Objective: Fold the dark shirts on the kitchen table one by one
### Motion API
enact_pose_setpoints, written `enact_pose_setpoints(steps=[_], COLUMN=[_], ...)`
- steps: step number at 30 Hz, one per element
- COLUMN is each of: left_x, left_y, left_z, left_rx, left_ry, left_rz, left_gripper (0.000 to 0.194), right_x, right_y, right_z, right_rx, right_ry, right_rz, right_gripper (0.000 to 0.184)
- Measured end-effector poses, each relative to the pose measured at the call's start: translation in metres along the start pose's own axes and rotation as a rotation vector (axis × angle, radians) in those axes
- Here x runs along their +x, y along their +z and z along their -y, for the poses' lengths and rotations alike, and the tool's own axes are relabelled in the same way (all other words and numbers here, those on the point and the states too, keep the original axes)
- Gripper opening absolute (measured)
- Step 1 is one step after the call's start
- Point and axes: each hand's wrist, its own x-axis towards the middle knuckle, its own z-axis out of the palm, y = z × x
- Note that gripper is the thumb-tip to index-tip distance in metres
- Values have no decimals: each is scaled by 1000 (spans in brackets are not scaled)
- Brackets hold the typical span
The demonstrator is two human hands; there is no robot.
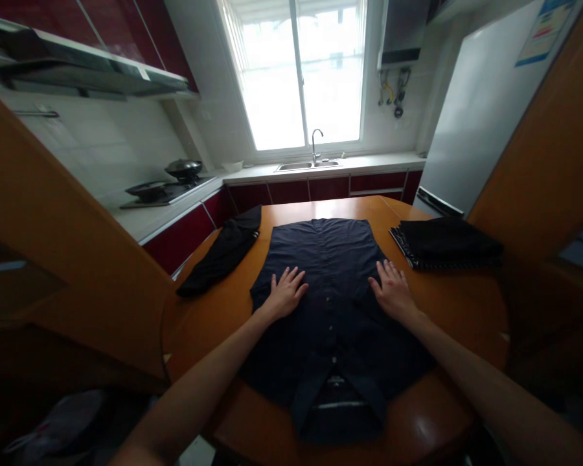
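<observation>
A dark navy button-up shirt [328, 278] lies spread front side up on the wooden table [204, 330], its collar toward me and its hem toward the window. White buttons run down its middle. My left hand [286, 292] rests flat on the left part of the shirt with fingers spread. On the shirt's right edge lies my right hand [392, 289], also open, fingers apart. Neither hand grips the cloth. The shirt's sleeves cannot be made out clearly.
A black folded garment [223, 249] lies at the table's left edge. Folded black cloths [447, 243] are stacked on the right. Beyond are a sink [296, 166], a stove [168, 192] with a pan and a pot, and a fridge [476, 110]. Wooden door frames flank both sides.
</observation>
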Motion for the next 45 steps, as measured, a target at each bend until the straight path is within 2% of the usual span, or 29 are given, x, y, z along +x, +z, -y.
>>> enact_pose_setpoints(steps=[4, 6, 11, 15, 17, 19, 22, 26, 29, 32, 35, 38, 40, 45], left_x=[-3, -4, -5, -7, -8, -12, -27, -72, -113, -147, -168, -179, -185, -194], left_y=[0, 0, 0, -2, -10, -23, -48, -68, -67, -58, -49, -41, -37, -27], left_z=[-1, -1, -3, -2, -2, -4, -15, -40, -58, -65, -62, -55, -51, -49], left_rx=[52, 47, 13, -17, 10, 55, 43, -88, -172, -232, -256, -245, -234, -250], left_ry=[-236, -293, -307, -277, -233, -133, 136, 517, 655, 696, 697, 676, 658, 618], left_rz=[2, 14, 34, 8, -19, -34, 28, 142, 184, 257, 324, 336, 326, 223], left_gripper=[69, 74, 75, 75, 72, 65, 58, 61, 63, 75, 94, 105, 105, 78], right_x=[-1, -2, -3, -1, 1, 2, -12, -62, -106, -134, -145, -149, -150, -155], right_y=[8, 11, 16, 9, 0, -13, -34, -56, -67, -72, -71, -68, -66, -61], right_z=[-8, -9, -10, -9, -9, -10, -9, 2, 11, 16, 17, 17, 16, 16], right_rx=[-83, -99, -82, -41, 12, 88, 218, 374, 447, 504, 525, 511, 495, 516], right_ry=[54, 63, 71, 5, -53, -102, -243, -533, -701, -806, -846, -842, -843, -852], right_rz=[107, 130, 121, 34, 6, 9, 34, 180, 372, 515, 565, 539, 508, 422], right_gripper=[71, 72, 72, 69, 65, 61, 59, 60, 68, 87, 97, 85, 74, 55])
